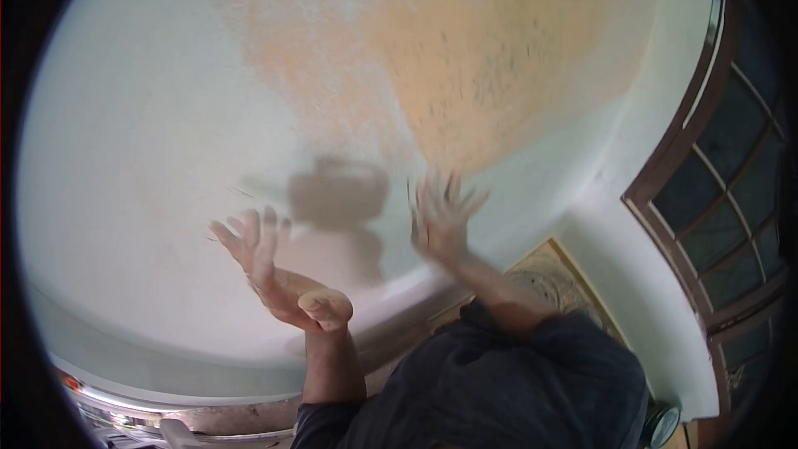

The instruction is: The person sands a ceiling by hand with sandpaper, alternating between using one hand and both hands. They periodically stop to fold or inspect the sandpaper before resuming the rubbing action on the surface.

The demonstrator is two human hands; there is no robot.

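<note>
Biggest thing in your view is the wall (249, 100), pale and plastered, with a big orange-brown patch (465, 58) spread over its upper right, speckled dark in places. Off to the far right there's a dark-framed window (731, 175) with a grid of panes, and a patterned bit of floor (557, 274) shows low down, near the wall's foot.

Both your hands are raised in front of that wall, holding nothing. Your left hand (278, 270) sits nearer the camera, palm open, fingers (249, 237) spread apart. Your right hand (440, 216) is blurred but reads open too, splayed close to the plaster; can't tell if it's touching. Shadows (337, 199) fall between them.

Looks to me like a feel-the-surface step. No writing or labels readable anywhere.
</note>
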